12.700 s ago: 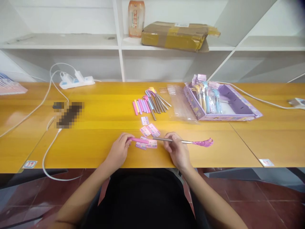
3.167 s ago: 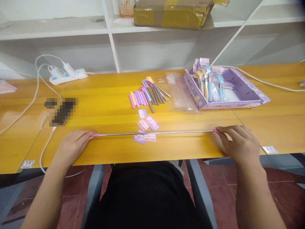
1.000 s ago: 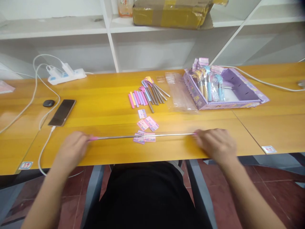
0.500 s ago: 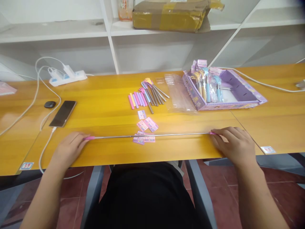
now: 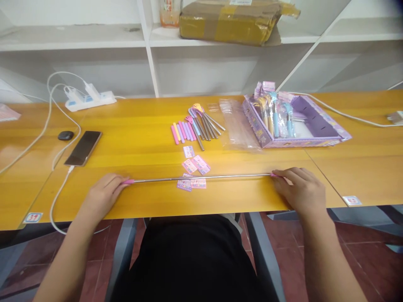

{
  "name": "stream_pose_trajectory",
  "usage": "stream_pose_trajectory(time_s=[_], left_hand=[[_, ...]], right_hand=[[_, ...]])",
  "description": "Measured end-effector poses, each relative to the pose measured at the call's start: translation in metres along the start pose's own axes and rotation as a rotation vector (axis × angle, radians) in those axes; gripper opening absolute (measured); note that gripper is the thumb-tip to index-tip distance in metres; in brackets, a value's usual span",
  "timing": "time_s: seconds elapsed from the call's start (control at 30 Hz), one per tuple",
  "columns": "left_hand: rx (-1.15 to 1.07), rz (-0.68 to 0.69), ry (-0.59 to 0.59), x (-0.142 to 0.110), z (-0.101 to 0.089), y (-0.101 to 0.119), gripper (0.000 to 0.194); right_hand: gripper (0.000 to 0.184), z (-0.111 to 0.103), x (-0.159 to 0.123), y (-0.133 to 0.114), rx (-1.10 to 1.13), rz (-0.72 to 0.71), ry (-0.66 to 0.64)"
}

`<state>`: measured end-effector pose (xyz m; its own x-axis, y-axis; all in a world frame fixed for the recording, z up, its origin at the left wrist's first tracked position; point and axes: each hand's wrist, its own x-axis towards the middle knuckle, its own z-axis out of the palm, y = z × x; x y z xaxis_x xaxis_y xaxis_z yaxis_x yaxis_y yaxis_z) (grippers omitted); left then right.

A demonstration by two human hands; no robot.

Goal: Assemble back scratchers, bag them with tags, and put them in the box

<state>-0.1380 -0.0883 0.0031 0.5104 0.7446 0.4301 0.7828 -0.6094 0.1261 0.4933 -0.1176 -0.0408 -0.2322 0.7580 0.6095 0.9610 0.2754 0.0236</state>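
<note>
A telescopic back scratcher [image 5: 201, 178], its thin metal rod drawn out long, stretches level between my two hands. My left hand [image 5: 102, 196] is closed on its pink left end. The pink right end is pinched by my right hand [image 5: 300, 188], and the fingers hide much of it. Under and just behind the rod lie several small printed cards [image 5: 189, 165]. Farther back are several pink, purple and yellow handles [image 5: 183, 131] in a row, beside a fanned bunch of metal rods with hand-shaped heads [image 5: 204, 121].
Clear plastic bags [image 5: 237, 126] lie beside a purple box [image 5: 315, 121] holding bagged back scratchers. On the left are a phone [image 5: 83, 149], a black mouse-like object [image 5: 66, 135] and a power strip [image 5: 91, 100] with white cables. A taped carton [image 5: 229, 21] sits on the shelf.
Both hands have come closer together, the left moving right and the right moving left. The rod between them is shorter than before.
</note>
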Motion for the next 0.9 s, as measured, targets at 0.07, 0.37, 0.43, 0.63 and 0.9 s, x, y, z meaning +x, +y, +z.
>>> stream_pose_trajectory(time_s=[0.07,0.37,0.43,0.63,0.9], left_hand=[[-0.033,0.065,0.043,0.015,0.008,0.033,0.017],[-0.112,0.164,0.015,0.061,0.051,0.123,0.02],[-0.142,0.14,-0.017,0.055,0.054,0.118,0.019],[-0.284,0.062,-0.112,0.047,0.067,0.111,0.021],[-0.303,0.078,-0.089,0.047,0.073,0.108,0.021]], right_hand=[[0.004,-0.001,0.018,-0.042,0.091,-0.05,0.002],[0.022,-0.013,0.08,-0.212,0.239,-0.31,-0.068],[0.025,-0.008,0.077,-0.209,0.263,-0.316,-0.094],[0.028,0.001,0.07,-0.203,0.256,-0.313,-0.155],[0.026,0.011,0.068,-0.204,0.269,-0.262,-0.159]])
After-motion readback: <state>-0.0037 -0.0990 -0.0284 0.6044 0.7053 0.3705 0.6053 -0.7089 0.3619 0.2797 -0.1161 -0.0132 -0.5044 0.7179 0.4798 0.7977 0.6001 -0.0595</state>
